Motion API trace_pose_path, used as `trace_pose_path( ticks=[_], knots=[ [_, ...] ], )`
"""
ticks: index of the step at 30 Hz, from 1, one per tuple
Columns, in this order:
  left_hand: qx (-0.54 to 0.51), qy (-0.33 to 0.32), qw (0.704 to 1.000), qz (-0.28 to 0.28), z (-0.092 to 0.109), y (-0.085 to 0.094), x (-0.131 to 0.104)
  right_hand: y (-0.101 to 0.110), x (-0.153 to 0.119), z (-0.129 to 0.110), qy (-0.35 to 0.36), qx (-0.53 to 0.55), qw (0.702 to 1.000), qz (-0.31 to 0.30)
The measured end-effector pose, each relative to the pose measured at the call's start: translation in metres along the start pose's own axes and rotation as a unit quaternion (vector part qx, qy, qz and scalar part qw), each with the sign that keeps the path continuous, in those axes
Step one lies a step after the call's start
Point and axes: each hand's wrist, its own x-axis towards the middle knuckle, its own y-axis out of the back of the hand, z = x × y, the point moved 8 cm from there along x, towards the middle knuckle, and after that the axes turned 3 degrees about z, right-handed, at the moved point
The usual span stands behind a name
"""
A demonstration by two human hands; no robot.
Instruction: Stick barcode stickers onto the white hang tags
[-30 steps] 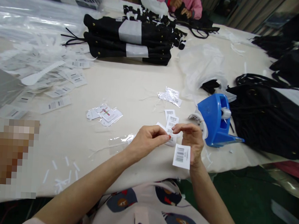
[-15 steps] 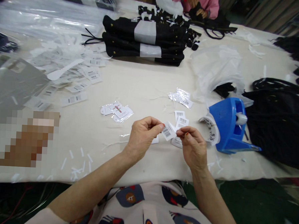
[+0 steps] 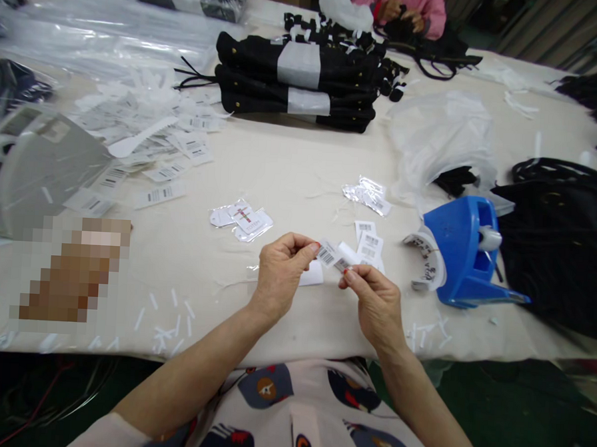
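Note:
My left hand (image 3: 282, 269) pinches the left edge of a small white barcode label (image 3: 326, 254) between thumb and forefinger. Close by on the right, my right hand (image 3: 374, 297) has its thumb and forefinger closed on another barcode piece (image 3: 344, 264); I cannot tell whether the two pieces are joined. Behind my right fingers, several barcode tags (image 3: 370, 244) lie overlapping on the table. A white card (image 3: 312, 273) lies partly behind my left hand. Tags in clear sleeves form two small groups, one with a coloured print (image 3: 243, 215) and one with barcodes (image 3: 373, 195).
A blue tape dispenser (image 3: 460, 245) stands to the right, a grey one (image 3: 46, 163) to the left. Loose barcode labels (image 3: 164, 170) are heaped at the left. Stacked black garments (image 3: 255, 91) lie ahead, more black cloth (image 3: 567, 244) at right. A person in a pink sleeve (image 3: 430, 7) works opposite.
My right hand has moved left and slightly down, and a barcode piece now shows at its fingertips. My left hand keeps its pinch. The whole view has shifted slightly.

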Motion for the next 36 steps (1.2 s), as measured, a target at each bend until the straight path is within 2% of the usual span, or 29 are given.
trace_pose_path(
  ticks=[3, 6, 8, 10, 15, 16, 18, 21, 23, 25, 29, 32, 36],
  knots=[
    [0.011, 0.006, 1.000, -0.009, -0.002, 0.004, 0.002, 0.013, -0.012, 0.003, -0.022, -0.113, 0.992, -0.044],
    [0.024, 0.016, 0.999, -0.018, -0.007, 0.005, 0.002, 0.028, -0.023, 0.012, -0.001, -0.288, 0.954, -0.084],
    [0.025, 0.025, 0.999, -0.017, -0.012, 0.006, 0.001, 0.039, -0.026, 0.019, 0.030, -0.376, 0.923, -0.071],
    [0.025, 0.032, 0.999, -0.019, -0.015, 0.006, 0.000, 0.047, -0.026, 0.026, 0.038, -0.417, 0.907, -0.048],
    [0.028, 0.017, 0.999, -0.028, -0.012, 0.005, -0.001, 0.063, -0.021, 0.036, -0.042, -0.445, 0.894, 0.019],
    [0.028, 0.016, 0.999, -0.029, -0.011, 0.005, -0.001, 0.063, -0.021, 0.032, -0.040, -0.446, 0.894, 0.033],
    [0.024, 0.023, 0.999, -0.026, -0.012, 0.006, -0.002, 0.055, -0.022, 0.015, 0.009, -0.426, 0.903, 0.058],
    [0.007, 0.053, 0.998, -0.021, -0.019, 0.006, -0.006, 0.036, -0.025, -0.009, 0.079, -0.329, 0.937, 0.087],
    [-0.011, 0.066, 0.998, -0.020, -0.023, 0.006, -0.009, 0.019, -0.022, -0.008, 0.048, -0.222, 0.971, 0.071],
    [-0.022, 0.069, 0.997, -0.016, -0.026, 0.006, -0.011, 0.002, -0.016, 0.001, -0.007, -0.111, 0.993, 0.050],
    [-0.023, 0.075, 0.997, -0.012, -0.033, 0.008, -0.015, -0.018, -0.006, 0.017, -0.071, 0.022, 0.995, 0.060],
    [-0.020, 0.076, 0.997, -0.011, -0.036, 0.012, -0.015, -0.022, -0.003, 0.022, -0.080, 0.039, 0.994, 0.064],
    [0.020, 0.056, 0.998, -0.033, -0.031, 0.014, -0.012, -0.015, 0.000, 0.010, -0.026, -0.041, 0.997, 0.065]
  ],
)
